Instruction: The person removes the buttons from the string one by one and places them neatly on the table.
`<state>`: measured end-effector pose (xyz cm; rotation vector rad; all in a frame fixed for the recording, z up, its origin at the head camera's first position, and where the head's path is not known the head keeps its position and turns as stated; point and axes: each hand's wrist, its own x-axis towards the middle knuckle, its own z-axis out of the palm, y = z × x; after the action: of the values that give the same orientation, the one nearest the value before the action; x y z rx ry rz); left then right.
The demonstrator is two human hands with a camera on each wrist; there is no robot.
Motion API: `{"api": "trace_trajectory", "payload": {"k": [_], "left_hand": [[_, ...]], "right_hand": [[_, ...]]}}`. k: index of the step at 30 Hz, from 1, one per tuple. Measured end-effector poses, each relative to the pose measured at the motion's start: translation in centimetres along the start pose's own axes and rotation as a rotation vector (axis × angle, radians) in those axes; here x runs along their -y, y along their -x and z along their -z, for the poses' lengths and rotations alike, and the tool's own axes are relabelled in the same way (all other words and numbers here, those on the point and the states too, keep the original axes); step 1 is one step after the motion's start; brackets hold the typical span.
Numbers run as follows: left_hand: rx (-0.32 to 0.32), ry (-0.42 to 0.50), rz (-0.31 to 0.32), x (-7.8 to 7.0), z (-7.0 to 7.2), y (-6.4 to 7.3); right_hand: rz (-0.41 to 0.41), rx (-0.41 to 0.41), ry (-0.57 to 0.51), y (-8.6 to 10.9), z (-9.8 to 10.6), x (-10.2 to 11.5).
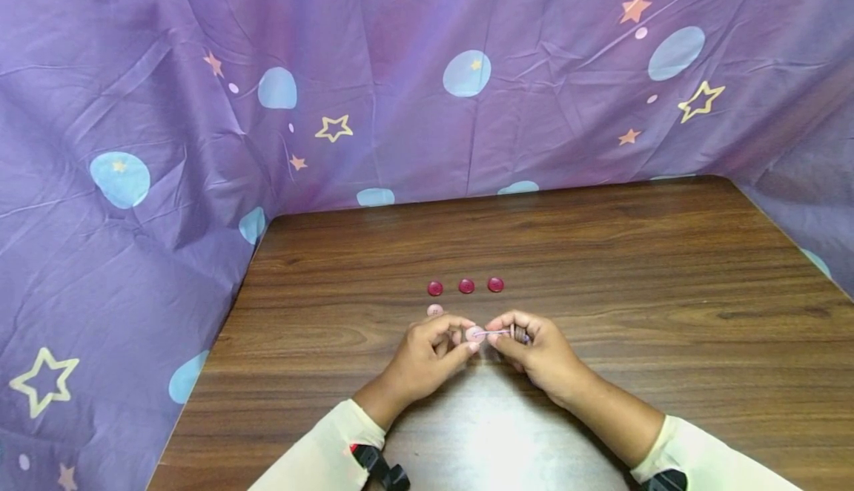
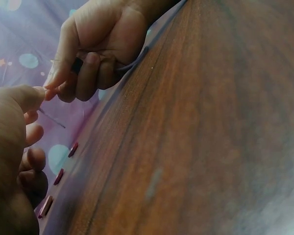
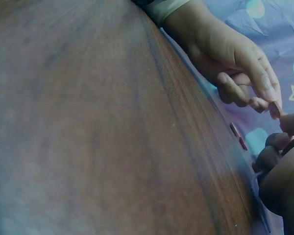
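Above the table, my left hand [image 1: 427, 354] pinches a pale pink button [image 1: 474, 334] between thumb and forefinger. A thin light purple string [image 1: 497, 332] runs across the button's face to my right hand [image 1: 543, 350], whose thumb and forefinger pinch it. More of the string [image 3: 255, 188] hangs below the right hand in the right wrist view. A dark band [image 2: 77, 65] shows at the right hand's fingers in the left wrist view; what it is, I cannot tell. Beside the left forefinger lies another pale pink button [image 1: 435, 311], partly covered by the hand.
Three dark red buttons lie in a row on the wooden table [image 1: 600, 254] beyond the hands: a left one [image 1: 435, 288], a middle one [image 1: 466, 285] and a right one [image 1: 495, 284]. A purple patterned cloth [image 1: 400, 90] hangs behind the table and at its sides.
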<state>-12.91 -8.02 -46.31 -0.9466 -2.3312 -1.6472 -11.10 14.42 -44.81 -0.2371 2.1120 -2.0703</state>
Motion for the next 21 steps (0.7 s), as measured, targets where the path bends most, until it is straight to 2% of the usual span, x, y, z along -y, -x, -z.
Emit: {"api": "trace_trajectory", "payload": {"k": [5, 11, 17, 21], "left_hand": [[-0.019, -0.040, -0.067, 0.38, 0.08, -0.06], [-0.057, -0.067, -0.051, 0.27, 0.20, -0.04], [-0.121, -0.129, -0.076, 0.27, 0.16, -0.05], [-0.149, -0.139, -0.061, 0.20, 0.12, -0.11]], "right_hand": [[-0.012, -0.042, 0.001, 0.10, -0.07, 0.13], [-0.019, -0.091, 0.002, 0.05, -0.13, 0.35], [-0.039, -0.141, -0.005, -0.03, -0.12, 0.59], [-0.056, -0.161, -0.014, -0.13, -0.04, 0.52]]}}
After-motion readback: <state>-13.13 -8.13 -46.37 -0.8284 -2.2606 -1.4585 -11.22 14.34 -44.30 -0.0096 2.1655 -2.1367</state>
